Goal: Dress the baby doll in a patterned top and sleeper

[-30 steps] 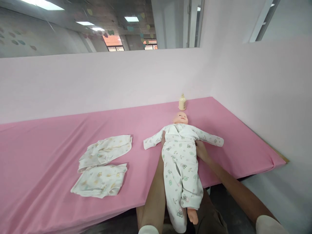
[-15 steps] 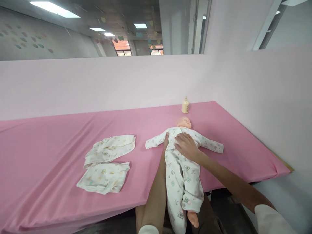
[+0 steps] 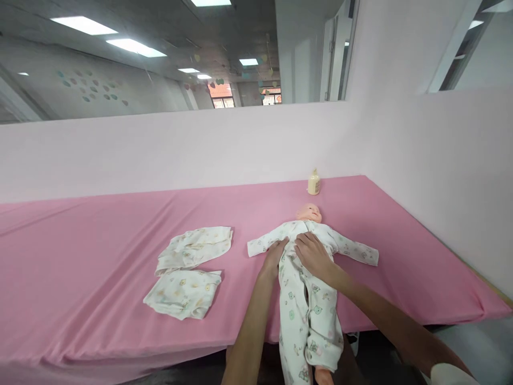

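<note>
A baby doll (image 3: 309, 213) lies on its back, dressed in a white long-sleeved romper (image 3: 296, 299) with small printed figures. Its head points away from me and its legs reach over the table's near edge; one bare foot (image 3: 323, 376) sticks out of a leg cuff. My left hand (image 3: 276, 253) is closed at the left side of the chest, touching the romper, with some fingertips hidden. Across the front of the chest, my right hand (image 3: 313, 254) bends its fingers onto the romper cloth near the front opening. Both sleeves lie spread outward.
Two folded printed white garments, an upper one (image 3: 195, 247) and a lower one (image 3: 183, 294), lie to the left. A cream pump bottle (image 3: 313, 182) stands beyond the doll's head. The pink sheet (image 3: 100, 278) covers the table, with walls behind and at right.
My left hand has shifted from along the doll's side to the front edge of the chest. My right hand stays on the chest. The view has tilted up and turned slightly left.
</note>
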`<state>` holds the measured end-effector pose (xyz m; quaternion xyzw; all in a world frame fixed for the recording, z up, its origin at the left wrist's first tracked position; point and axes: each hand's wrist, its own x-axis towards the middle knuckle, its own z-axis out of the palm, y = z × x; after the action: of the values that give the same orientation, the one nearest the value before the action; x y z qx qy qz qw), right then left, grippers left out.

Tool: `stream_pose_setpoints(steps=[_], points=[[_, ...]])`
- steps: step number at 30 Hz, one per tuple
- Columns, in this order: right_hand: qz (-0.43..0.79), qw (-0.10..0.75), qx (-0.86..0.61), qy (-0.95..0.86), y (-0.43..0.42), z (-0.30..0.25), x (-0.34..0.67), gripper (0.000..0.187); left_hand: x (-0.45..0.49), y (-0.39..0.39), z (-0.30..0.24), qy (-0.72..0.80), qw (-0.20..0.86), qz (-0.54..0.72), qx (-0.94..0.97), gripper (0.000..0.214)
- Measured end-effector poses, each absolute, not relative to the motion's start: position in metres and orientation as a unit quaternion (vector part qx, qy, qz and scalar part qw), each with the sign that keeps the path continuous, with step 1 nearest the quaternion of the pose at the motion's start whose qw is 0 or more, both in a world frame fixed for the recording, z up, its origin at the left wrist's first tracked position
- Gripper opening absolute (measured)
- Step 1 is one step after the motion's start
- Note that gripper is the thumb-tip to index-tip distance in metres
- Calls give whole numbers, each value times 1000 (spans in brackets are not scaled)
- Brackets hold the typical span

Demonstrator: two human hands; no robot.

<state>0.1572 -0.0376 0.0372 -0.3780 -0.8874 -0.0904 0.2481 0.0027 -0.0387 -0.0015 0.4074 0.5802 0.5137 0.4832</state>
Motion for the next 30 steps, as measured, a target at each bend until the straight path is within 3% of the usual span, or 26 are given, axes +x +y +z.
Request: stream_pose_setpoints(steps=[7,13,20,24,27,30], points=[[-65,289,-339,-893,-56,31,156,21,2,-19,21,641,251,454,565,19],[-25,295,-295,-908,-63,35,153,17,-6,-5,39,580,281,474,600,21],[-7,290,-328,-899,-57,30,146,18,-18,-49,53,582,311,515,547,35],[0,302,-361,-882,-52,27,143,20,-4,-71,62,586,284,465,600,36],[-24,256,-397,-881,-50,22,142,20,1,-80,67,591,268,385,656,35],[-71,228,-401,-885,-54,20,143,23,-4,-83,66,588,242,324,701,21]])
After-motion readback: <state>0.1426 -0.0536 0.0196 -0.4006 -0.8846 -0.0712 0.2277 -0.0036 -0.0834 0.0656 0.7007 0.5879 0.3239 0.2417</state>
